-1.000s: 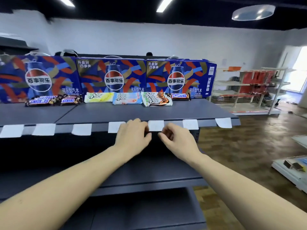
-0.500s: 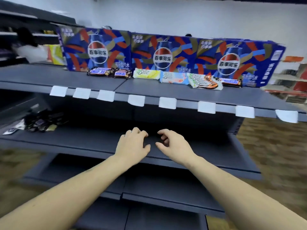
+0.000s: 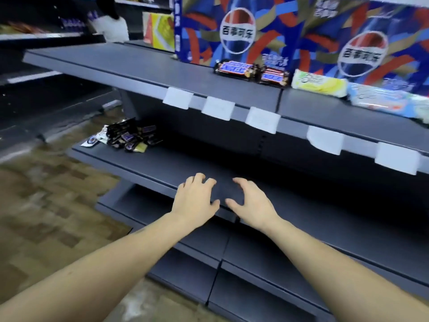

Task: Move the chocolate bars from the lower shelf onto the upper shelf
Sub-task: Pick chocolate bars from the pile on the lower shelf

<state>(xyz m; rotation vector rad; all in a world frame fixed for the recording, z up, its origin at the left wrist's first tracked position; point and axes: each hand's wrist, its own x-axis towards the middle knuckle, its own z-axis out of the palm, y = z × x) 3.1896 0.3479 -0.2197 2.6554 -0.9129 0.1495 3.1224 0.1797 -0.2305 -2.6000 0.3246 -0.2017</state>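
A heap of dark-wrapped chocolate bars lies at the left end of the lower grey shelf. On the upper shelf two brown Snickers bars rest against the blue Pepsi boxes, with a yellow pack and a pale blue pack to their right. My left hand and my right hand hover side by side over the front edge of the lower shelf, fingers spread, holding nothing, well to the right of the heap.
Blue Pepsi boxes line the back of the upper shelf. White price tags hang along its front edge. More grey shelves sit below. A person in white stands at a far shelf, top left. Wooden floor lies to the left.
The view has swung left and down, bringing the heap of bars closer into sight. Both hands have dropped from the upper shelf edge to the lower shelf edge and stay empty.
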